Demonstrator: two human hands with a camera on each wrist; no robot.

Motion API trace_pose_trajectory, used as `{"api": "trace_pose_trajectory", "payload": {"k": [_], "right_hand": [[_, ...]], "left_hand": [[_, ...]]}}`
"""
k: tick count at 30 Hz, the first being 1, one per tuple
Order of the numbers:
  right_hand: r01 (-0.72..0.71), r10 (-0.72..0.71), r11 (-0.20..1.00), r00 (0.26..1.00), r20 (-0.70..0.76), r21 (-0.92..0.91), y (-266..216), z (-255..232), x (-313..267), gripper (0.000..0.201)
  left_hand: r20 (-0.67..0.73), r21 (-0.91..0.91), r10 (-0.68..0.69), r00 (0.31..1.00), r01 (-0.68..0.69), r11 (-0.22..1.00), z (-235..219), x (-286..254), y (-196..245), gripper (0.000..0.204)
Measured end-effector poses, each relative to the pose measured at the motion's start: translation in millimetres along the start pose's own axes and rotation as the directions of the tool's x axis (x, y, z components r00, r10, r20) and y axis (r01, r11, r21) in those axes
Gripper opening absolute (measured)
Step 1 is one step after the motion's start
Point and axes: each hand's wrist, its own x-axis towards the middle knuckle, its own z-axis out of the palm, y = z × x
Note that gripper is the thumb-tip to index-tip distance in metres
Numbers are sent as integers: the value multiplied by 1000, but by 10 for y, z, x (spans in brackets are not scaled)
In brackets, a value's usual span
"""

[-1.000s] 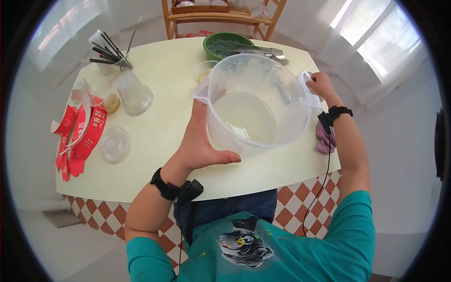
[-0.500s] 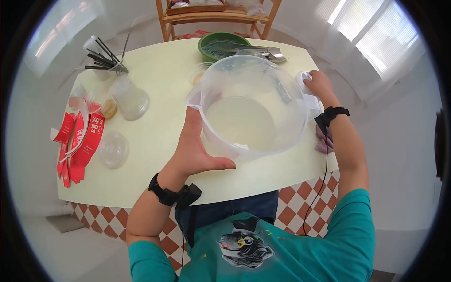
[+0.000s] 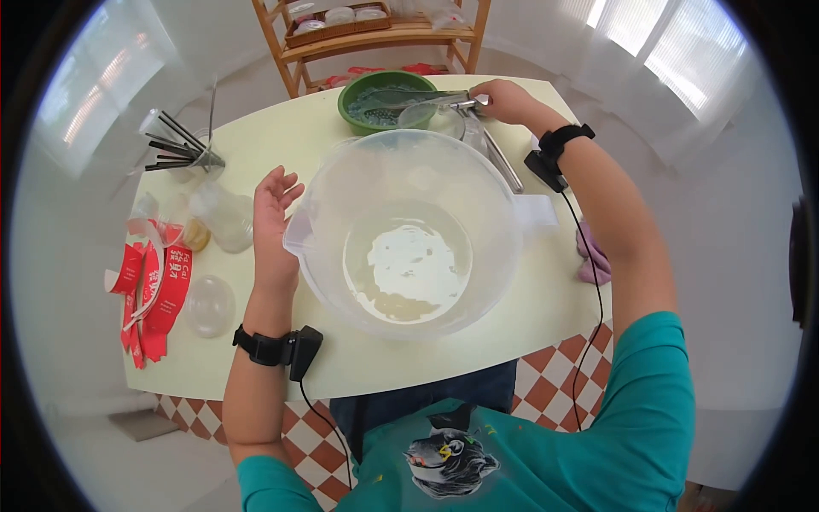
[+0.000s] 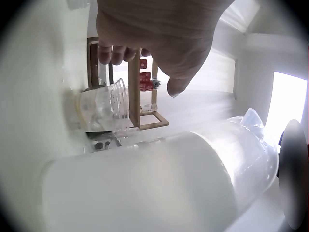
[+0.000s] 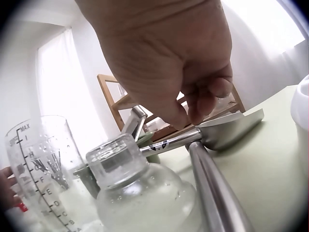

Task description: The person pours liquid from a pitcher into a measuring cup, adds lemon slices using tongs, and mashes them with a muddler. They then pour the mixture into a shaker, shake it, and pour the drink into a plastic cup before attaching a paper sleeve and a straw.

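Note:
A large translucent pitcher (image 3: 503,282) with cloudy liquid in it stands on the table in front of me. My left hand (image 3: 277,230) is beside its spout, thumb and fingers spread loosely around nothing; the left wrist view shows the pitcher's wall below that hand. Past the pitcher's handle (image 3: 536,210), my right hand (image 3: 509,102) reaches to the back right. Its bent fingertips come right up to the end of a metal handle (image 5: 136,122) leaning at a green bowl (image 3: 348,109). Under that hand lie a metal scoop (image 5: 231,131) and a clear shaker (image 5: 145,193).
A measuring cup (image 5: 36,169) with letter marks stands near the scoop. Black sticks (image 3: 175,154) in a cup, clear cups (image 3: 223,218), a round lid (image 3: 210,305) and red printed paper (image 3: 162,299) are on the left. A purple cloth (image 3: 595,260) lies at the right edge.
The pitcher has come down nearer to my body and upright. My right hand has let go of its handle and moved to the back tools; my left hand has come off its side.

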Motion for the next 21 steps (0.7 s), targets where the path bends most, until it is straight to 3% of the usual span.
{"api": "trace_pose_trajectory", "payload": {"k": [1, 2, 4, 7, 8, 10, 13, 16, 20, 21], "right_hand": [[101, -101, 995, 995, -6, 3, 33, 38, 61, 31], [107, -107, 994, 994, -2, 10, 74, 69, 108, 31], [62, -68, 997, 990, 125, 53, 74, 64, 177, 26], [36, -46, 998, 982, 186, 54, 69, 106, 231, 21], [42, -52, 997, 980, 193, 57, 56, 109, 238, 21], [-82, 53, 991, 966, 255, 104, -15, 57, 196, 16], [-62, 45, 996, 970, 238, 63, -29, 83, 201, 13], [-112, 114, 993, 958, 262, -21, -55, 86, 201, 14], [-32, 54, 993, 977, 205, -110, -89, 101, 162, 16], [39, -20, 983, 995, 102, -179, -80, 139, 135, 18]], "left_hand": [[31, 100, -18, 999, 15, 995, -14, 28, -20, 71], [23, 106, -21, 1000, 19, 994, -14, 49, -30, 71], [148, 325, 26, 989, -74, 943, 21, 95, -45, 75], [129, 184, -85, 988, 60, 981, 2, 377, -407, 77], [120, 185, -90, 989, 67, 981, -15, 412, -466, 77], [194, 247, -93, 977, 43, 968, 52, 434, -493, 78], [264, 101, -60, 963, 35, 994, 148, 472, -461, 75], [322, 151, -59, 945, 10, 989, 170, 497, -362, 73], [298, 128, -5, 955, -35, 991, 207, 530, -421, 70], [297, 236, 15, 955, -88, 968, 208, 550, -453, 70]]}}
